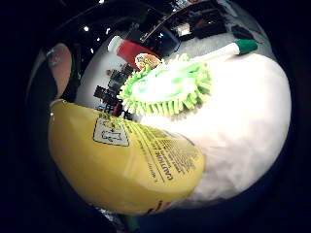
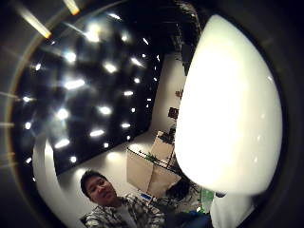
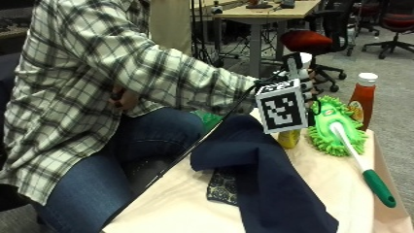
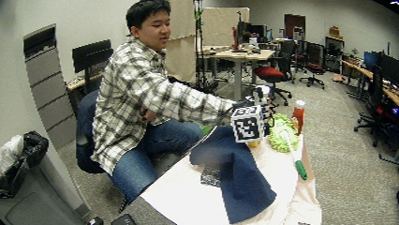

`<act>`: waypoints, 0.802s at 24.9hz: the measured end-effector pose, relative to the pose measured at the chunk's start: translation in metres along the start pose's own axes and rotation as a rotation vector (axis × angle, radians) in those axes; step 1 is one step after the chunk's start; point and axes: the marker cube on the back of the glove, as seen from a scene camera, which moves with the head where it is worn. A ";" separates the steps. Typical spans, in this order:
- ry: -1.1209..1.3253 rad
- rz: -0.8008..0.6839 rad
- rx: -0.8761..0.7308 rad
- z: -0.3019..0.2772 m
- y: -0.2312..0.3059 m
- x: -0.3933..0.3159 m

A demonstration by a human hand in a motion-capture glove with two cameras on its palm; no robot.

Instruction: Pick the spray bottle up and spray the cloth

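We are judging the bottle (image 1: 121,165) rigid, slick and light, fingers (image 3: 309,80) curling around its neck by the trigger.

We see a cream-covered table (image 3: 194,204), dark blue cloth (image 3: 271,184) spread over it, patterned pad (image 3: 222,187) tucked under the cloth, green duster (image 3: 343,133) beside a ketchup bottle (image 3: 363,97) at the far end.

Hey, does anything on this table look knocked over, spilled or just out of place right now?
Nothing looks spilled or damaged. The dark blue cloth lies rumpled and partly covers a small patterned pad. The green fluffy duster lies flat beside the upright red ketchup bottle. The gloved right hand grips the yellow spray bottle.
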 end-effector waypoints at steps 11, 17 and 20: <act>0.028 -0.013 -0.056 0.002 0.003 0.007; 0.041 0.041 -0.100 -0.002 0.011 0.008; 0.057 0.059 -0.120 -0.007 0.018 0.009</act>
